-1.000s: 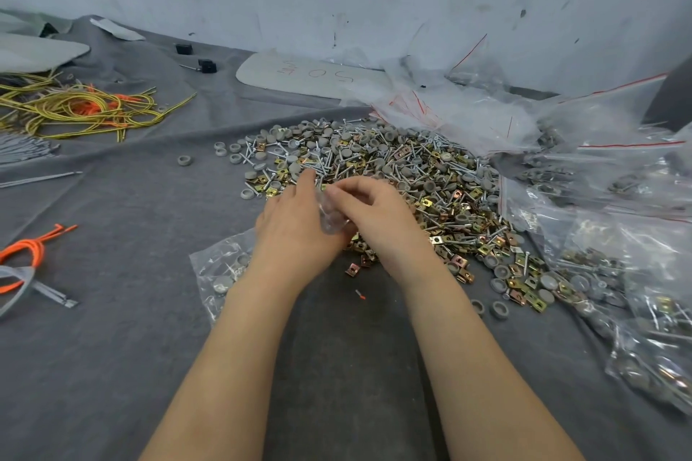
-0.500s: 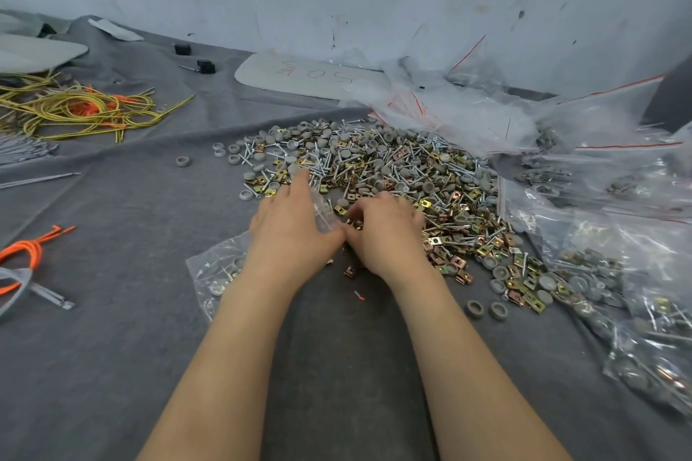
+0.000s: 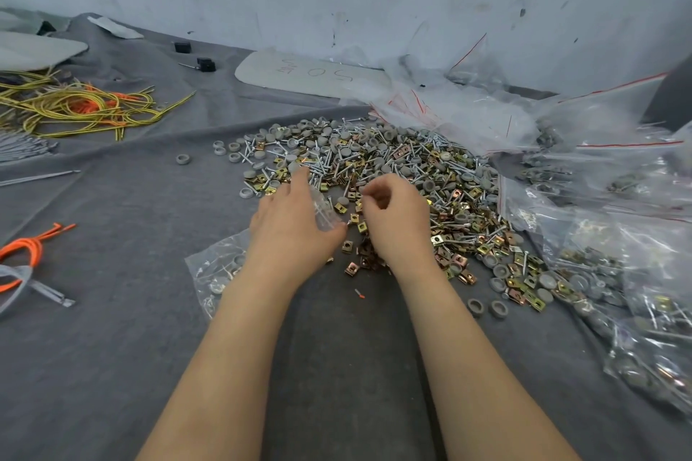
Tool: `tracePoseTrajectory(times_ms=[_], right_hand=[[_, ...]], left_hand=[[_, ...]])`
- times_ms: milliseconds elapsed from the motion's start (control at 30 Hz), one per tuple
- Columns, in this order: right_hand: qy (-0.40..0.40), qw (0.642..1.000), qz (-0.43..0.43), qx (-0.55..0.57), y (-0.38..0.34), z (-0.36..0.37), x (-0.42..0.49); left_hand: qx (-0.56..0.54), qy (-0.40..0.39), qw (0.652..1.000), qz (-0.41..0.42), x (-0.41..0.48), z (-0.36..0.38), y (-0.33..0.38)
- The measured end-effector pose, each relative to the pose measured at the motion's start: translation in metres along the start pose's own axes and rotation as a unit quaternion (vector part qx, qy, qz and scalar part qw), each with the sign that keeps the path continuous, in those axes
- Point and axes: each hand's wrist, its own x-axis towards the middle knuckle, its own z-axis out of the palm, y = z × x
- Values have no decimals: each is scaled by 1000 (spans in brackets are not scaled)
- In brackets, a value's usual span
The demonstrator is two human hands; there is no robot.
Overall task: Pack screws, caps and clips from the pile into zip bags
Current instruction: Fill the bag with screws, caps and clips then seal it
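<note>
Zip bags (image 3: 636, 329) of screws (image 3: 653, 316), caps (image 3: 633, 380) and clips (image 3: 662, 301) beside loose pile (image 3: 393, 161)

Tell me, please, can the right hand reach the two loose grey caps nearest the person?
Probably yes: only scattered clips lie between the right hand and the two grey caps, which sit to its right and nearer the person.

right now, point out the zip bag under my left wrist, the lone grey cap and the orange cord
zip bag (image 3: 211, 273), head view, its clear left part
lone grey cap (image 3: 183, 159), head view, its centre
orange cord (image 3: 28, 245), head view, its looped bundle
</note>
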Motion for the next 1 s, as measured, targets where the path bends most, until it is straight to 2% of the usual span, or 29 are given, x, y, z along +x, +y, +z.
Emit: tracePoseTrajectory(times_ms=[133,267,333,400,467,533,567,633,767,833,900,967,1000], right_hand=[[-6,972,57,229,-4,-3,2],[-159,929,51,331,-12,1,-1],[-182,918,45,349,-11,-1,0],[-120,956,21,268,-7,-7,3],[-79,995,-27,58,-1,-10,3],[-125,978,-57,-155,2,-7,1],[-154,962,-55,-219,2,-5,0],[-172,949,-43,-260,0,-1,-2],[-158,944,-52,-285,1,4,-1],[-102,972,-40,-210,2,1,1],[-48,998,7,-45,2,-8,4],[-49,993,39,100,-1,-15,5],[-67,987,41,137,-2,-16,5]], left_hand=[[-2,-4,1000,1,0,1,0],[-9,-7,1000,-4,1,1,1],[-12,-5,1000,-6,1,0,0],[-12,-3,1000,-8,1,0,0],[-12,2,1000,-6,0,-1,-1],[-12,3,1000,-5,1,-1,-1],[-11,3,1000,-5,1,-1,-1],[-15,6,1000,-6,1,-1,-1],[-23,7,1000,-6,0,-1,-2],[-19,7,1000,-8,0,-2,-2],[-16,3,1000,-11,0,-1,-1],[-11,0,1000,-9,-1,-1,0],[-8,-2,1000,-8,-1,-1,0]])
